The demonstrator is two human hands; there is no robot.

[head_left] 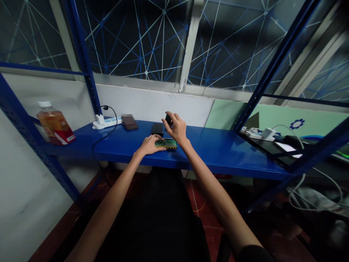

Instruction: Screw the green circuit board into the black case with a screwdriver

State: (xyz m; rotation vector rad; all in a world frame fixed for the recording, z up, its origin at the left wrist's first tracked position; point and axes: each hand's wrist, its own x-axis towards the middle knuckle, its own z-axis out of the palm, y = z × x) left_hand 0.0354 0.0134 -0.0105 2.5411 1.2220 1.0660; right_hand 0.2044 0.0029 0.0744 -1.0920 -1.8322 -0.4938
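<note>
A green circuit board [170,143] with a yellowish lower edge lies near the front edge of the blue table. My left hand [151,145] grips its left end, fingers over the top and thumb along the front side. Above the board, my right hand [177,128] is closed around the dark handle of a screwdriver [168,120]. The thin shaft points down at the board, close to my left fingertips. Whether the tip touches a screw is too small to tell. Just behind the board sits a flat black box [157,129], partly covered by my left hand.
On the blue table [212,149], a white power strip [107,122] with a plugged-in cable and a dark, blurred-out flat object [129,122] lie at the back left. A drink bottle [56,123] stands far left. Blue posts frame both sides; another power strip [257,135] lies right.
</note>
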